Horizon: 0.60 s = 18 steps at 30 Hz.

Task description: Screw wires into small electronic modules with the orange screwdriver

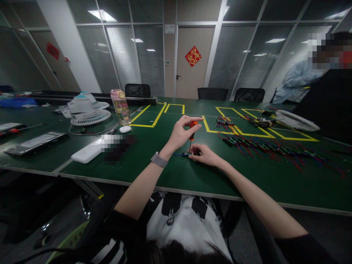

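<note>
My left hand (183, 131), with a watch on its wrist, is closed around the orange-and-black handle of a screwdriver (192, 137). The screwdriver stands nearly upright, and its thin shaft points down at a small circuit board (186, 154) on the green table. Whether the tip touches a screw is too small to tell. My right hand (205, 155) rests low on the table, its fingers pinching the board, part of which they hide. Blue wire trails from the board's left end.
Many wired circuit boards (255, 143) lie in a row at right, near a smaller bunch (224, 123). A white fan (89, 116), a bottle (121, 106) and a white power bank-like block (89, 149) are at left. Yellow tape (154, 126) marks the table; a person stands far right.
</note>
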Motion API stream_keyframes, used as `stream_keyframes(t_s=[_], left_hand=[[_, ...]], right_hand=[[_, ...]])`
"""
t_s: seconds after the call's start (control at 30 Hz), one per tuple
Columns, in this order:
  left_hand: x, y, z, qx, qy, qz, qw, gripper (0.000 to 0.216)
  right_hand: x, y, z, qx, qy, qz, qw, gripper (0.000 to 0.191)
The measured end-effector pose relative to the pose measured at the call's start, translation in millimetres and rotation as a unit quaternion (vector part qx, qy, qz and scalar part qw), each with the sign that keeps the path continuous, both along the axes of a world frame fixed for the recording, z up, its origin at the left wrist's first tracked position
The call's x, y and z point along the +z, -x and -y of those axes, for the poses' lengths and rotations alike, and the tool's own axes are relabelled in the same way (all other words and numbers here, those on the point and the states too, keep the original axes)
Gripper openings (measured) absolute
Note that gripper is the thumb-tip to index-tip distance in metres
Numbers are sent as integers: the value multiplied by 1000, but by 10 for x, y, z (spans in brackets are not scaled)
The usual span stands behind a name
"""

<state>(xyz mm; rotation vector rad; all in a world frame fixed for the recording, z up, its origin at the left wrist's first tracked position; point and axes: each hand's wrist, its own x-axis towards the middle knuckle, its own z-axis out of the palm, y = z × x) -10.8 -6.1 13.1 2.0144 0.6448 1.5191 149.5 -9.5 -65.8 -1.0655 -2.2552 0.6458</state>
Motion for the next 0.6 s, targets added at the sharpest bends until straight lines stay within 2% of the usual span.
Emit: stream_keyframes(t_s=[0.1, 0.3, 0.5, 0.6], left_hand=[[0, 8, -19, 9, 5, -9, 1000, 26], [7, -8, -40, -91, 64, 40, 993, 30], [6, 0, -21, -15, 13, 10, 1000, 24], [28, 3, -16, -18, 16, 23, 999, 23]], right_hand=[[2, 0, 0, 0, 4, 2, 1000, 10], [4, 6, 3, 2, 0, 1, 1000, 9], [0, 4, 0, 4, 3, -5, 1000, 10], [8, 4, 7, 2, 6, -5, 1000, 10]])
